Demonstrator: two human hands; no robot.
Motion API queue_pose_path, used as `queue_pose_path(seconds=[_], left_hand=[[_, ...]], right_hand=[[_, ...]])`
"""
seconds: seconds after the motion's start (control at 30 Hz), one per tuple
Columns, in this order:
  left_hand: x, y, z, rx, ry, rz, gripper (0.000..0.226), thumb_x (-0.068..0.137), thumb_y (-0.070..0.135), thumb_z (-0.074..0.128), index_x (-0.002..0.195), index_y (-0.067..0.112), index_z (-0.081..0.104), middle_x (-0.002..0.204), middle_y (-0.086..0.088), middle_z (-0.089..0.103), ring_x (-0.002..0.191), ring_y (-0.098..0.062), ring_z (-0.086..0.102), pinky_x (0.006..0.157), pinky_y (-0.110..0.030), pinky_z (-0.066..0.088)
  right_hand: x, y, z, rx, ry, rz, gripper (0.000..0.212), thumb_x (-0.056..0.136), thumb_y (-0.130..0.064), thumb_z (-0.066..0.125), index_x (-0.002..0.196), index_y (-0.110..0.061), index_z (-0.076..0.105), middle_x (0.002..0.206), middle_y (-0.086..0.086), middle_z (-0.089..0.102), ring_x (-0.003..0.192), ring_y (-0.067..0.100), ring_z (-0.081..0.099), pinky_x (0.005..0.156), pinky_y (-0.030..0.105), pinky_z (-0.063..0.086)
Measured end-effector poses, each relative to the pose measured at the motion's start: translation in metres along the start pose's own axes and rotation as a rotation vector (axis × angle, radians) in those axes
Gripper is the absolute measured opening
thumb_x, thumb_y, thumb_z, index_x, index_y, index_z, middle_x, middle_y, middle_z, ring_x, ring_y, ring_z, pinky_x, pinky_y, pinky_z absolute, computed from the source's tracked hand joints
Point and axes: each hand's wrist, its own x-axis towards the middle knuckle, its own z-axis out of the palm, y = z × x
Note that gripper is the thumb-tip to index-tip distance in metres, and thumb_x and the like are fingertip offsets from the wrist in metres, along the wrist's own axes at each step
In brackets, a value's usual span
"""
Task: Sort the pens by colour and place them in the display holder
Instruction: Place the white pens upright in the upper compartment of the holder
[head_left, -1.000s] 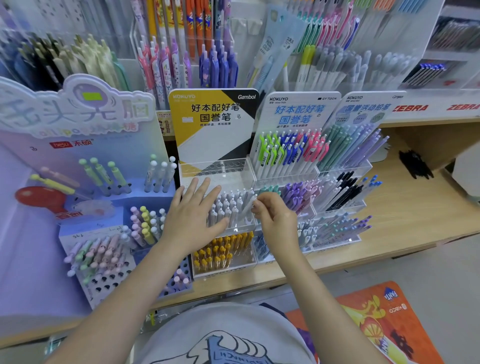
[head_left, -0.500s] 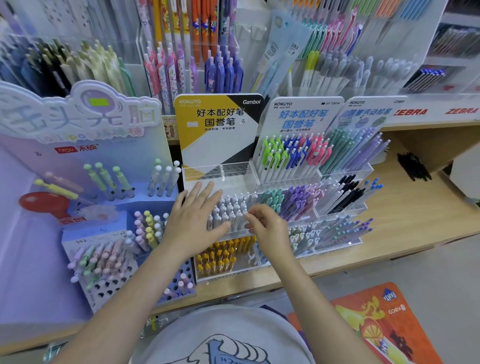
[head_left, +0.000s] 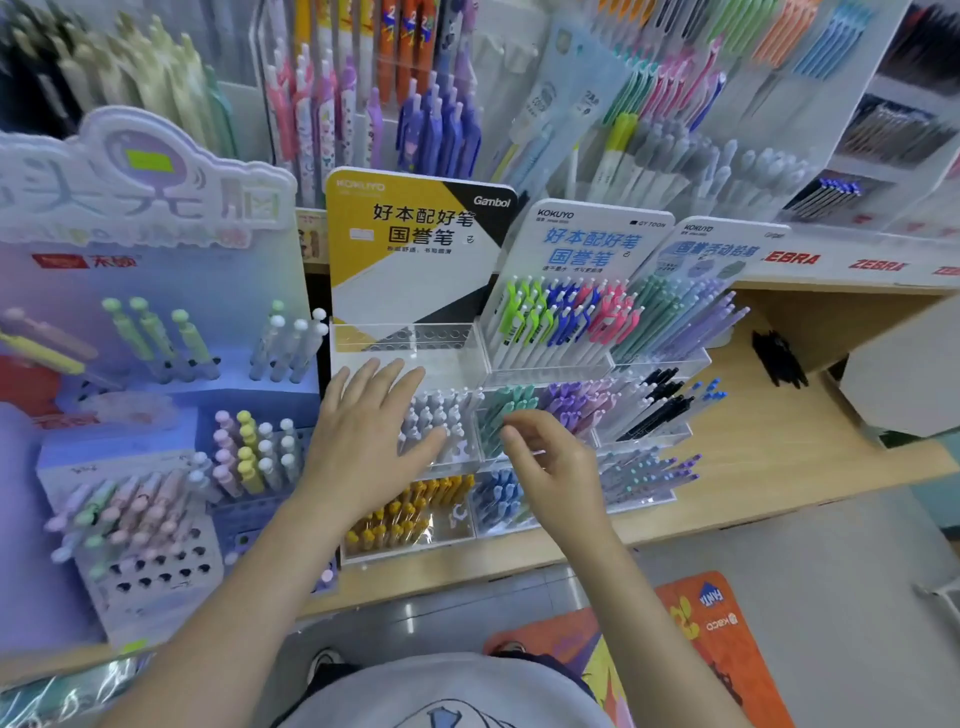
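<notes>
A pale wooden shelf (head_left: 769, 452) carries the clear tiered display holder (head_left: 519, 525). Left of the holder stands a purple pen stand (head_left: 130, 519); to its right lie loose black pens (head_left: 779, 358).
</notes>
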Motion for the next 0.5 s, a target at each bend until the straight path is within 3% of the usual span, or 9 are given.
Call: queue_pose_path(seconds=[0.1,0.27,0.4,0.5], left_hand=[[0.009,0.046,0.001,-0.05,0.171,0.129,0.06,0.09,0.056,0.04,0.13,0.017,0.06,0.135,-0.005,0.059,0.126,-0.026,0.048,0.113,-0.041,0.023],[0.039,0.157,0.03,-0.12,0.26,0.319,0.047,0.09,0.045,0.049,0.12,0.014,0.066,0.118,-0.002,0.066,0.111,-0.021,0.054,0.1,-0.036,0.035],[0.063,0.26,0.103,-0.169,0.157,0.387,0.044,0.09,0.043,0.052,0.119,0.014,0.067,0.116,-0.002,0.066,0.11,-0.024,0.058,0.097,-0.039,0.047],[0.079,0.336,0.17,-0.147,-0.014,0.338,0.048,0.089,0.048,0.047,0.12,0.016,0.066,0.117,-0.001,0.066,0.111,-0.025,0.058,0.094,-0.039,0.049]], right_hand=[[0.0,0.01,-0.043,-0.035,0.093,-0.028,0.012,0.096,-0.022,0.06,0.105,-0.023,0.069,0.091,-0.017,0.069,0.082,0.005,0.064,0.065,0.018,0.05],[-0.009,0.082,-0.133,-0.267,0.2,-0.007,0.033,0.095,-0.047,0.045,0.115,-0.027,0.063,0.101,-0.015,0.066,0.091,0.005,0.061,0.072,0.031,0.052],[-0.02,0.174,-0.219,-0.381,0.136,0.023,0.055,0.091,-0.057,0.041,0.131,-0.022,0.054,0.123,-0.002,0.058,0.112,0.017,0.051,0.09,0.031,0.043],[-0.032,0.243,-0.283,-0.434,0.156,0.091,0.06,0.088,-0.055,0.044,0.129,-0.012,0.056,0.122,0.007,0.059,0.114,0.027,0.055,0.095,0.038,0.046]])
